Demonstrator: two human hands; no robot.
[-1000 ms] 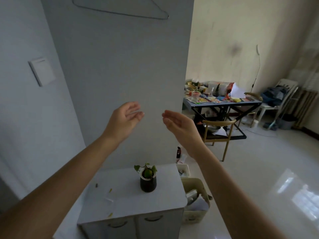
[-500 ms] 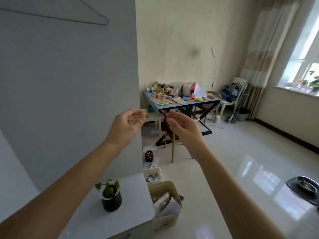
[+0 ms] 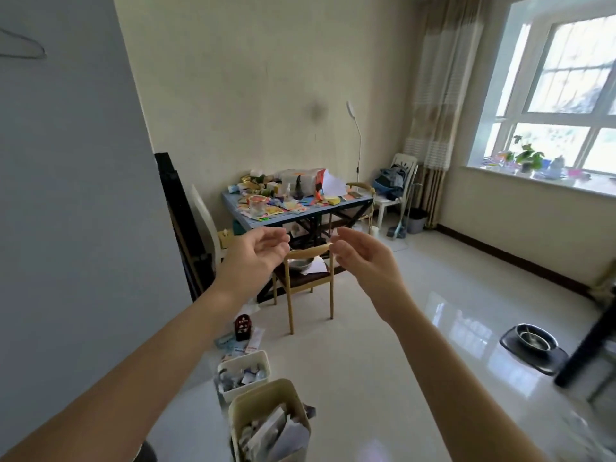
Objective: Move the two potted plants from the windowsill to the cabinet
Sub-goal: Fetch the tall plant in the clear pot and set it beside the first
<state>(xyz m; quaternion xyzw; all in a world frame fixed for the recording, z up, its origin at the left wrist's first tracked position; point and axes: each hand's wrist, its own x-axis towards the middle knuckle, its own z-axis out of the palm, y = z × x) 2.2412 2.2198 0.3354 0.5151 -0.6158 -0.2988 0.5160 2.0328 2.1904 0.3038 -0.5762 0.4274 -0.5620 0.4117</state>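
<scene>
Left hand: the left hand (image 3: 256, 253) was raised at mid-frame, palm turned inward, fingers loosely curled and spread, holding nothing.
Right hand: the right hand (image 3: 361, 258) was raised just beside the left, palm facing it, fingers loosely curled and apart, also holding nothing; the two hands were near each other but not touching.
Potted plant: one potted plant (image 3: 529, 158) with green leaves stood on the windowsill (image 3: 520, 182) at the far right, well apart from both hands; its pot was too small to make out clearly.
Other items on the sill: small coloured things lay around the plant, too blurred to identify.
Second plant and cabinet: a dark rounded edge showed at the bottom left beneath the left forearm; I cannot tell what it was.
Window: the window (image 3: 566, 95) above the sill was bright, with a curtain (image 3: 440, 95) hanging to its left.
Surface: a blue surface (image 3: 300, 211) against the far wall was crowded with papers, boxes and a glass cup.
Chair: a wooden chair (image 3: 306, 281) stood in front of that surface, partly behind the hands.
Bins: a white bin (image 3: 245, 373) and a beige bin (image 3: 270, 421), both full of papers, sat on the floor (image 3: 400, 345) in the near centre.
Bowl: a metal bowl (image 3: 535, 340) on a dark mat rested on the floor at the near right.
</scene>
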